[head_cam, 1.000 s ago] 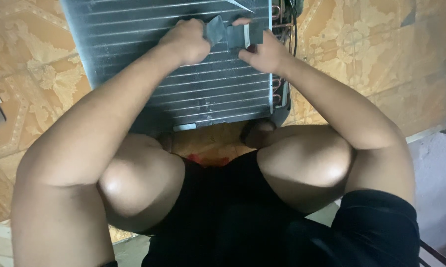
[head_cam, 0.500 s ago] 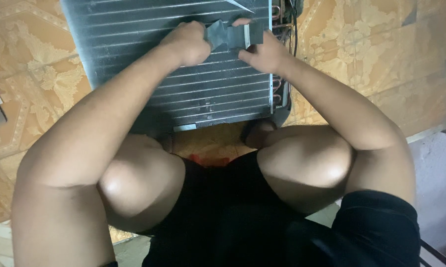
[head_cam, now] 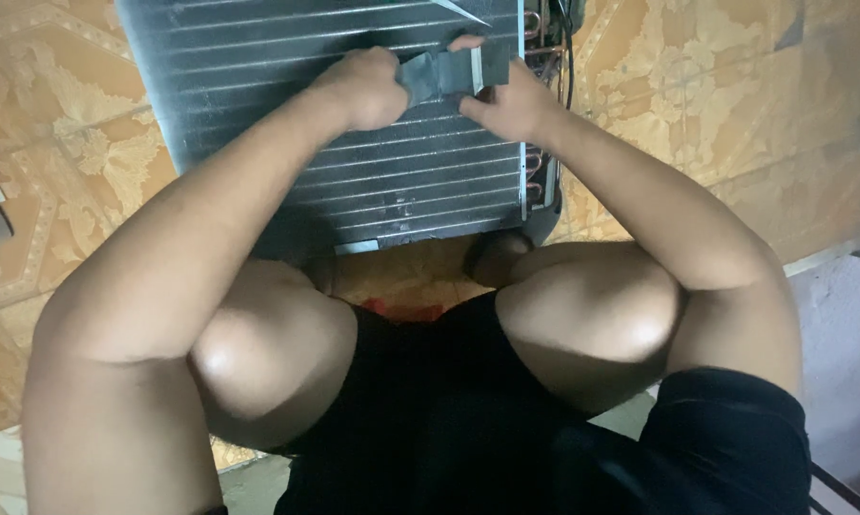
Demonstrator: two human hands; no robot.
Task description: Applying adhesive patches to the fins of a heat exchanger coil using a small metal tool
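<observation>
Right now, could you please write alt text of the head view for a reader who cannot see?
Both hands, left hand and right hand, hold a dark flat tool against a finned metal coil panel lying on a patterned orange tiled floor. The person crouches, bare knees below.

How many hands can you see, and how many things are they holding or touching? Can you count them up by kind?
Hands: 2, the left hand and the right hand
Dark grey strip held between them: 1
Finned metal coil panel under the hands: 1
Total: 4
</observation>
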